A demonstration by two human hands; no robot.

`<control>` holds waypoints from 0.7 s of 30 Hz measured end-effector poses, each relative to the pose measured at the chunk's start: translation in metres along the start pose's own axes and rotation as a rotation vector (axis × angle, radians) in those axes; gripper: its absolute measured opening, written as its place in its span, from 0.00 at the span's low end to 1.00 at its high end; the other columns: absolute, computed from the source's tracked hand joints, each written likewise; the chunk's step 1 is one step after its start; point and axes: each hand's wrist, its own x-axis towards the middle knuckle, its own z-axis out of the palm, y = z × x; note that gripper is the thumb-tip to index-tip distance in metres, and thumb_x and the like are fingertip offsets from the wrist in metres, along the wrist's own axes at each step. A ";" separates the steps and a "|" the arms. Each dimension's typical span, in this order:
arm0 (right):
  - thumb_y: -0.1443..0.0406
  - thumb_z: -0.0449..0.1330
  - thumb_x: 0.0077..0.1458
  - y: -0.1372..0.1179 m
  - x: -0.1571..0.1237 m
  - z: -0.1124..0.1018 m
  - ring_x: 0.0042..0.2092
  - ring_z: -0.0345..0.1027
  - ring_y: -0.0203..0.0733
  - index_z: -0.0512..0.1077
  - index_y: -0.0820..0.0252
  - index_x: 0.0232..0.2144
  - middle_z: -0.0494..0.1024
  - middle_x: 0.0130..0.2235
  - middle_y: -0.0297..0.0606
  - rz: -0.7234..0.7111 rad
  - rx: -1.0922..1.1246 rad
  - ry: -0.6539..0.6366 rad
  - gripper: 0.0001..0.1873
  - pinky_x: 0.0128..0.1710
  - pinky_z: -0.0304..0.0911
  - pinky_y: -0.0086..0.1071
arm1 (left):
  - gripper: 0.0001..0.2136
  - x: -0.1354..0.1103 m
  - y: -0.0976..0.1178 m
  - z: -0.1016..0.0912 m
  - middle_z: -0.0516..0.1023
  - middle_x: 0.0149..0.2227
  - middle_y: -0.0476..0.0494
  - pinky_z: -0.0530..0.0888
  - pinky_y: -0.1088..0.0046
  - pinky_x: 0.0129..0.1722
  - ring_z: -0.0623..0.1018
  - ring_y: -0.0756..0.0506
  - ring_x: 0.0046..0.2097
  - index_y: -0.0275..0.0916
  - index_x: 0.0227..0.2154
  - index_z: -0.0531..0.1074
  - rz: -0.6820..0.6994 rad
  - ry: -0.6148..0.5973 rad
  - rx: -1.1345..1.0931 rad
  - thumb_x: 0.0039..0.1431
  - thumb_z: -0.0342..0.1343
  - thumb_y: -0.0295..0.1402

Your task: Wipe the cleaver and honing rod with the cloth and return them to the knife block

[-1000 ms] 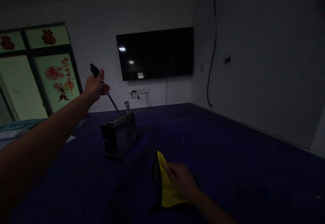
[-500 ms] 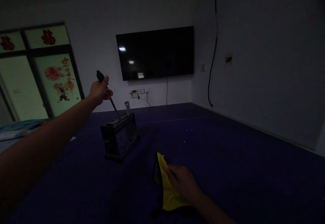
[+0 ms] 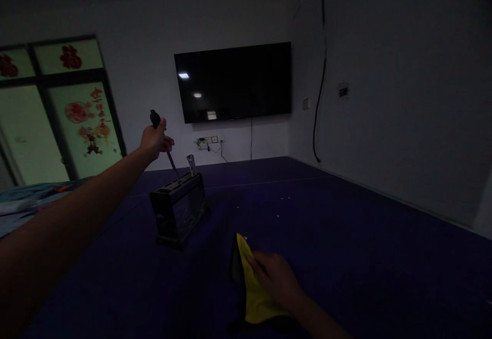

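My left hand [image 3: 156,142] reaches far forward and is closed round a tool with a black handle [image 3: 155,119] and a thin grey shaft [image 3: 173,166]. The shaft slants down, its lower end at the slotted top of a dark knife block [image 3: 188,211] with shiny side panels. From the block's far end a silvery handle [image 3: 191,164] sticks up. Nearer me, my right hand [image 3: 274,275] pinches a yellow cloth [image 3: 255,298] with a dark edge and grey underside, low over the purple surface [image 3: 326,247]. The dim light hides the tool's exact kind.
Several small white bits [image 3: 278,216] lie on the purple surface beyond the cloth. Crumpled fabric [image 3: 34,195] is at the left. On the far wall hang a television [image 3: 234,83] and sockets [image 3: 214,139]; a black cable [image 3: 320,103] dangles at the right. A decorated door [image 3: 88,124] stands left.
My left hand has moved slightly right and down, and the tool tilts a little less. My right hand still grips the cloth in nearly the same place. The view has shifted slightly.
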 end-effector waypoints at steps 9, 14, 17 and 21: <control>0.57 0.42 0.62 -0.002 -0.002 -0.003 0.28 0.67 0.36 0.68 0.59 0.26 0.75 0.26 0.35 -0.005 -0.009 0.013 0.21 0.26 0.47 0.29 | 0.11 0.011 -0.010 0.021 0.71 0.17 0.50 0.60 0.81 0.17 0.70 0.50 0.15 0.36 0.43 0.58 -0.001 -0.058 -0.189 0.65 0.38 0.37; 0.58 0.43 0.62 -0.001 -0.001 -0.004 0.28 0.69 0.36 0.69 0.59 0.27 0.76 0.27 0.35 0.006 -0.017 -0.008 0.20 0.26 0.47 0.29 | 0.08 0.020 -0.017 0.033 0.73 0.18 0.49 0.62 0.81 0.18 0.72 0.50 0.17 0.37 0.41 0.57 -0.021 -0.065 -0.257 0.65 0.37 0.33; 0.58 0.43 0.63 0.000 -0.001 -0.004 0.29 0.70 0.37 0.69 0.59 0.28 0.77 0.28 0.36 -0.004 -0.036 -0.006 0.20 0.26 0.47 0.29 | 0.06 0.022 -0.018 0.039 0.73 0.18 0.49 0.63 0.82 0.19 0.73 0.51 0.18 0.38 0.38 0.58 -0.030 -0.070 -0.276 0.65 0.37 0.32; 0.58 0.43 0.63 -0.001 -0.002 -0.005 0.30 0.70 0.37 0.70 0.59 0.28 0.77 0.29 0.37 0.009 -0.081 -0.019 0.20 0.26 0.47 0.29 | 0.06 0.024 -0.022 0.045 0.74 0.19 0.47 0.65 0.82 0.20 0.74 0.51 0.19 0.37 0.37 0.58 -0.081 -0.071 -0.310 0.64 0.37 0.29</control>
